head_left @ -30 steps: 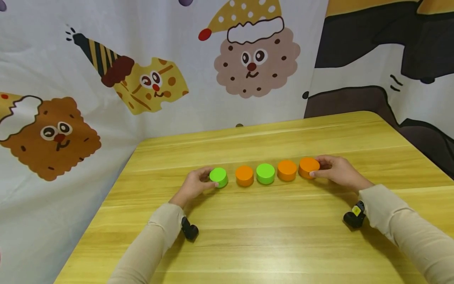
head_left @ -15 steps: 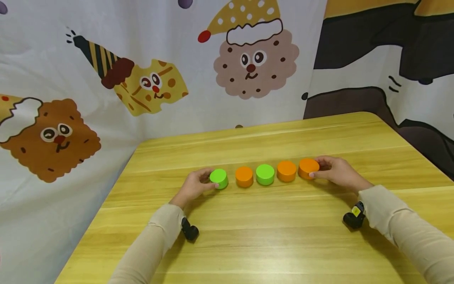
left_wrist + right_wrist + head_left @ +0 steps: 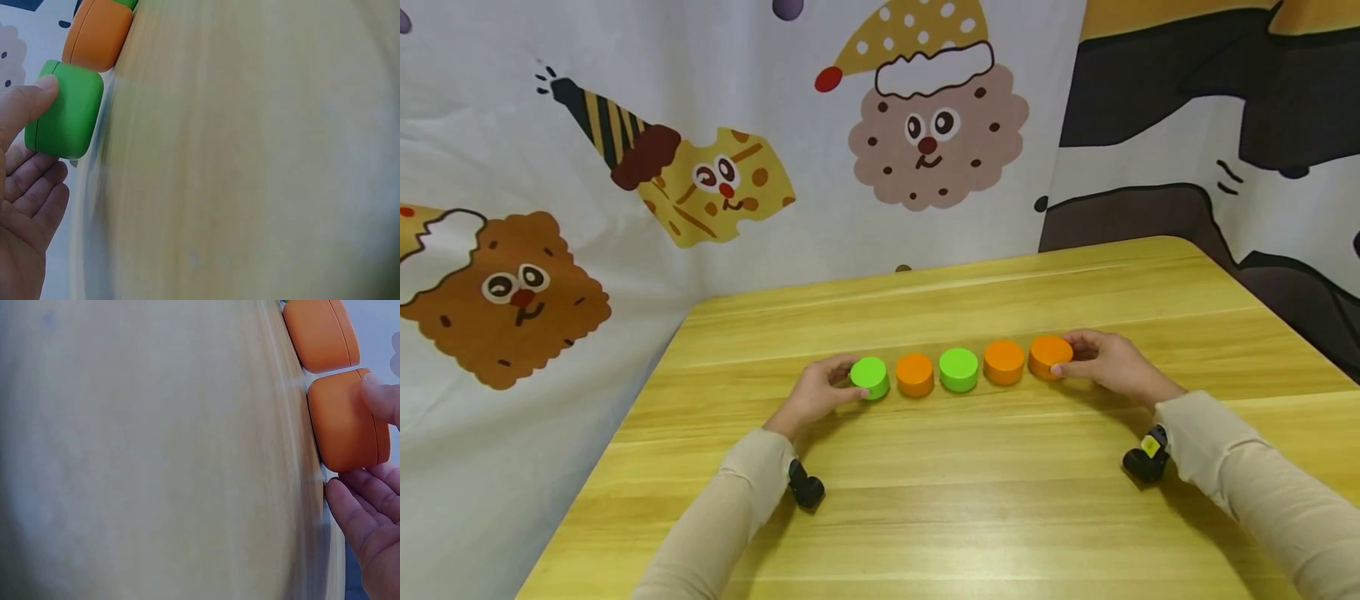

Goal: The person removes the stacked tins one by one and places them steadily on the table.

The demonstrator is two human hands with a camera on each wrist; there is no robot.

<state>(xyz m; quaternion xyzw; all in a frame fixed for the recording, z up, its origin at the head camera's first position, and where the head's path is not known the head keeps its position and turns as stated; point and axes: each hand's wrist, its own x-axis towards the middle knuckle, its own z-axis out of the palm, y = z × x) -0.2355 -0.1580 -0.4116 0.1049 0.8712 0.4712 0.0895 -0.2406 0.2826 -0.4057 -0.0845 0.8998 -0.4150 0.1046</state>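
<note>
Several small round boxes, each with a fine lid seam, form a row on the wooden table [image 3: 970, 500]. At the row's left end, my left hand [image 3: 815, 393] holds a green round box [image 3: 869, 379] between thumb and fingers; its thumb lies by the seam in the left wrist view. To its right, a narrow gap away, stands an orange box [image 3: 914, 375], followed by a second green box [image 3: 958, 371] and another orange box [image 3: 1003, 363]. My right hand [image 3: 1114, 364] grips the orange round box [image 3: 347, 422] at the right end, thumb on its near side.
A white curtain [image 3: 820, 225] printed with cartoon biscuits and cheese hangs behind the table and along its left. Black wrist cameras stick out below the left sleeve [image 3: 730, 500] and the right sleeve [image 3: 1247, 467].
My left hand has slid the left green box to the right, narrowing its gap to the neighbouring orange box. The right hand keeps its place on the end orange box.
</note>
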